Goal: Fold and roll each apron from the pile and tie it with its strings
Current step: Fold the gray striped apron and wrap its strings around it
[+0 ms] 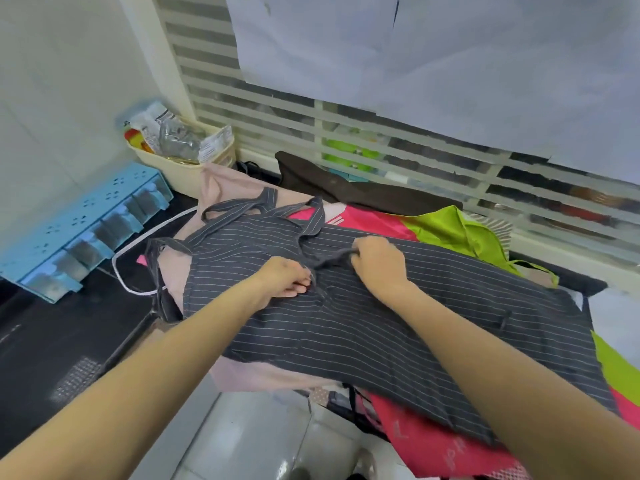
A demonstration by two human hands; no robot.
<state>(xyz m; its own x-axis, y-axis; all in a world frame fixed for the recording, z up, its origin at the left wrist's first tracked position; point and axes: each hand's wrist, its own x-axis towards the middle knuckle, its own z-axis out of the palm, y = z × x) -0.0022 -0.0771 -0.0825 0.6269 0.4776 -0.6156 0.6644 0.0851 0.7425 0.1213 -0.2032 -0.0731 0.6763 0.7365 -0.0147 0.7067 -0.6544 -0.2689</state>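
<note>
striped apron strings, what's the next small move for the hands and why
Probably draw the string out flat. The right hand pinches it, the left hand holds it lower, and it lies bunched across the unfolded striped apron, so clearing it should ease folding.

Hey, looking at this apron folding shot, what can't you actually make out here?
All in the head view:
- The striped apron: its lower right corner is hidden behind the right forearm.
- The string: its stretch inside the left hand and right hand is covered by curled fingers.
- The pile of aprons: mostly buried under the striped one, so no count.
- The basket: package labels too blurred to read.
</note>
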